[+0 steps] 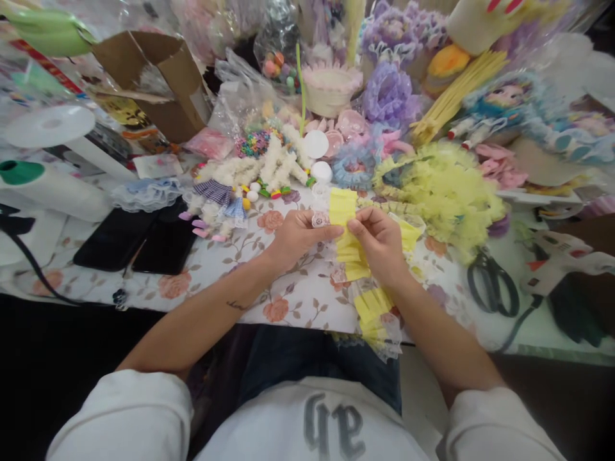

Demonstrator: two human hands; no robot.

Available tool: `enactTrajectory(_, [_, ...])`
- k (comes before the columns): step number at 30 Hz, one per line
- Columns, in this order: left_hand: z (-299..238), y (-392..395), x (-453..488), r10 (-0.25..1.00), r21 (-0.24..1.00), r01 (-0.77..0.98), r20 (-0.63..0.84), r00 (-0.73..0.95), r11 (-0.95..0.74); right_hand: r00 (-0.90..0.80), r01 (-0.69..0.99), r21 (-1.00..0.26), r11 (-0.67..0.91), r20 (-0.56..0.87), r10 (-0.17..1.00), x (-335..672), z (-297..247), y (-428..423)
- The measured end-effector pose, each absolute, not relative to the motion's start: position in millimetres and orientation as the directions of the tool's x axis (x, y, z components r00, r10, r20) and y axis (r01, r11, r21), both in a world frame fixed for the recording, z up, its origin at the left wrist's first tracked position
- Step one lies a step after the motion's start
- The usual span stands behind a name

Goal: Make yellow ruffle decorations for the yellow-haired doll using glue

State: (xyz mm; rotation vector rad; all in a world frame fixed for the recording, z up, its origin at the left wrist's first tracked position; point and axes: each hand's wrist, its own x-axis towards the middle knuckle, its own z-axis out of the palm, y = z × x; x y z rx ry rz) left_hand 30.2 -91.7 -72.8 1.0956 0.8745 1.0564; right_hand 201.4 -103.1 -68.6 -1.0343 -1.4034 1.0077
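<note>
A yellow pleated ribbon with white lace edging (353,256) stretches between my hands, and its lower end hangs over the table's front edge. My left hand (300,235) pinches the lace side near the top of the strip. From the other side, my right hand (379,240) grips the yellow pleats between thumb and fingers. More of the yellow and lace material lies behind my right hand, beside a fluffy heap of yellow ruffled trim (437,192). The fingertips cover part of the strip.
Black-handled scissors (492,282) and a glue gun (567,256) with its cord lie at the right. Two dark phones (166,240) rest at the left. Small cream plush figures (278,163), a cardboard box (154,83) and a pink-rimmed basket (331,86) crowd the back.
</note>
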Motion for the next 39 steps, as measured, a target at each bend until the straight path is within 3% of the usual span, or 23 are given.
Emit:
enactTrajectory(6, [-75.8, -90.5, 27.8, 0.962, 0.974, -0.206, -0.032, 0.270, 0.090, -0.038, 0.056, -0.968, 0.243, 0.241, 0.970, 200.7, -69.5, -103.5])
enactTrajectory(9, [-74.0, -84.8, 23.5, 0.936, 0.973, -0.191, -0.058, 0.348, 0.131, -0.034, 0.110, -0.959, 0.261, 0.259, 0.965, 202.9, -68.8, -100.9])
enactTrajectory(13, [-64.9, -76.4, 17.5, 0.885, 0.914, -0.327, -0.068, 0.461, 0.241, -0.126, 0.199, -0.926, 0.321, 0.301, 0.945, 206.2, -62.7, -98.8])
enactTrajectory(16, [-58.8, -72.9, 14.2, 0.909, 0.865, -0.399, -0.138, 0.394, 0.305, -0.211, 0.247, -0.916, 0.317, 0.268, 0.940, 206.1, -58.8, -100.2])
enactTrajectory(21, [-55.7, -75.3, 14.9, 0.923, 0.930, -0.252, -0.173, 0.345, 0.269, -0.172, 0.271, -0.932, 0.243, 0.201, 0.964, 204.7, -59.9, -100.8])
enactTrajectory(27, [-58.2, -80.3, 19.0, 0.943, 0.948, -0.212, -0.174, 0.285, 0.239, -0.145, 0.328, -0.882, 0.337, 0.306, 0.941, 205.1, -61.1, -99.8])
enactTrajectory(32, [-64.1, -80.6, 18.0, 0.926, 0.953, -0.239, -0.088, 0.366, 0.185, -0.078, 0.260, -0.923, 0.283, 0.272, 0.959, 204.7, -64.0, -98.9])
enactTrajectory(39, [-62.5, -80.6, 18.8, 0.956, 0.951, -0.231, -0.144, 0.257, 0.205, -0.120, 0.242, -0.934, 0.264, 0.242, 0.963, 203.6, -63.9, -100.0])
